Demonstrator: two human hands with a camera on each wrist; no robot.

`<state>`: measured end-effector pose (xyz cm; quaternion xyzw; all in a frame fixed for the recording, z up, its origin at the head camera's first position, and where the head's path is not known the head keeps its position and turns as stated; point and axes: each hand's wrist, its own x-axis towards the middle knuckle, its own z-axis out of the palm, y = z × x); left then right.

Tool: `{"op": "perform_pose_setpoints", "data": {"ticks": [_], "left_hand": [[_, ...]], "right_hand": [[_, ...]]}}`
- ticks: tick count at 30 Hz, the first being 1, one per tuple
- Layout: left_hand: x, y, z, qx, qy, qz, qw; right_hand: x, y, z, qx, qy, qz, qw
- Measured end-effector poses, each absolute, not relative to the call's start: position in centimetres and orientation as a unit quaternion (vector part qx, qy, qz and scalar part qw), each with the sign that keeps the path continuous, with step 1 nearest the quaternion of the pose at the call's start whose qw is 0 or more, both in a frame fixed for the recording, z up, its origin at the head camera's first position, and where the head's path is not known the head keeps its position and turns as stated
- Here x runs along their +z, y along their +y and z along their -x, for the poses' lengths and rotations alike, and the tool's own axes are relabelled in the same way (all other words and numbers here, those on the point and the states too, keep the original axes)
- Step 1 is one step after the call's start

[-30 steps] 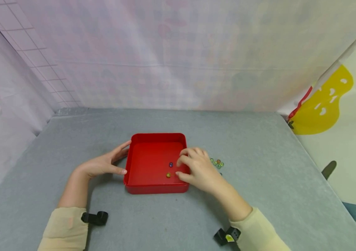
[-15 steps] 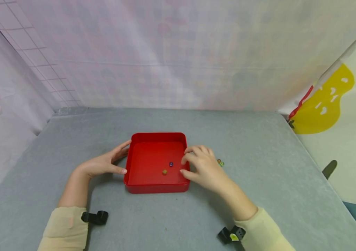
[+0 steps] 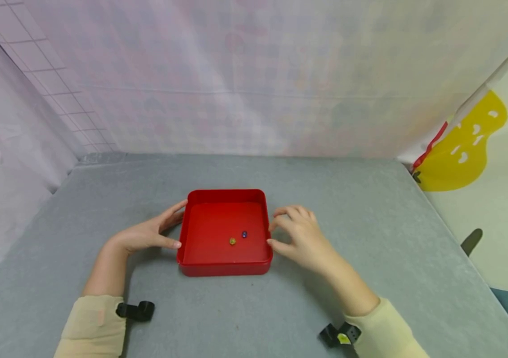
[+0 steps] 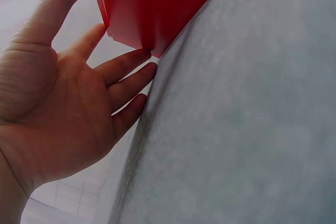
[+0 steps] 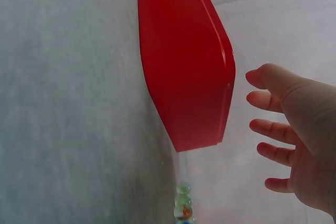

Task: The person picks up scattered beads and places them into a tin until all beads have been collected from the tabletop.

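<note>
A square red tray (image 3: 218, 223) with raised sides lies on the grey cloth. Inside are two small marbles, one yellowish (image 3: 233, 241) and one dark blue (image 3: 245, 234). My left hand (image 3: 152, 234) rests against the tray's left side, thumb tip near the front part of the rim and fingers spread along the wall; the left wrist view shows the fingers (image 4: 128, 66) fairly straight. Just beyond the right rim hovers my right hand (image 3: 305, 238), fingers loosely bent, nothing between them. Several glass marbles (image 5: 184, 203) appear past the tray in the right wrist view; the head view hides them behind that hand.
The grey cloth (image 3: 218, 318) covers the whole table. White patterned sheets (image 3: 254, 79) hang behind and at both sides, with a yellow printed shape (image 3: 459, 149) on the right. Black wrist cameras (image 3: 136, 311) sit at the sleeve cuffs.
My right hand has withdrawn rightward from over the tray to just outside its rim, covering the loose marbles. The yellowish marble has rolled left and back. My left hand stays put.
</note>
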<state>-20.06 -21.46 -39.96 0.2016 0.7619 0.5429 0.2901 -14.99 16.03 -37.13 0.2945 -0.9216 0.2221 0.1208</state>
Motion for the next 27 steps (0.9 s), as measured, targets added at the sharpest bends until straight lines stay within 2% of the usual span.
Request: {"op": "perform_pose_setpoints", "data": {"ticks": [18, 27], "left_hand": [[-39.8, -21.3, 19.9, 0.544, 0.764, -0.190, 0.291], [-39.9, -21.3, 20.0, 0.542, 0.767, -0.189, 0.288]], "right_hand": [[-37.4, 18.8, 15.5, 0.243, -0.918, -0.276, 0.149], [-37.7, 20.0, 16.2, 0.248, -0.925, -0.255, 0.136]]}}
